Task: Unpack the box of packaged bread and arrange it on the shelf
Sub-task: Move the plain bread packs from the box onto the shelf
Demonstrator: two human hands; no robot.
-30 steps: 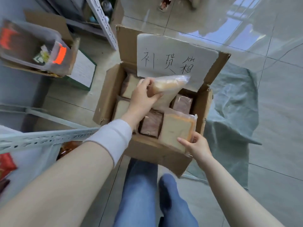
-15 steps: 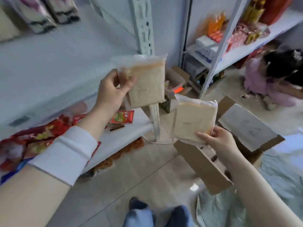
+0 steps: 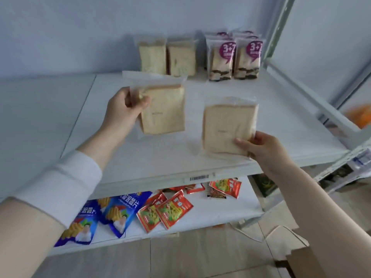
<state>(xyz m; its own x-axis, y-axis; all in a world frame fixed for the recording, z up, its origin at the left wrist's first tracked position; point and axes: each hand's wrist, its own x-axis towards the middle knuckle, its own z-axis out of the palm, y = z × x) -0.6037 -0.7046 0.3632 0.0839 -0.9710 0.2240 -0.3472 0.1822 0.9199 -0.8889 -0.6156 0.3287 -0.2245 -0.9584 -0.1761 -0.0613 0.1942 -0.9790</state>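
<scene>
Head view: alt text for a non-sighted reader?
The left hand pinches one bread packet by its top corner, the right hand grips a second packet at its lower edge, over a white shelf. More packets stand at the back.

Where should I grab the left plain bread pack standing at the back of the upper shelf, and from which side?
Probably its top, coming from the front and above. The clear-wrapped plain bread pack stands upright, broad face forward, with a matching pack crowding its right edge; fingers fit best front-and-back across the top. Its left edge is free too.
</scene>
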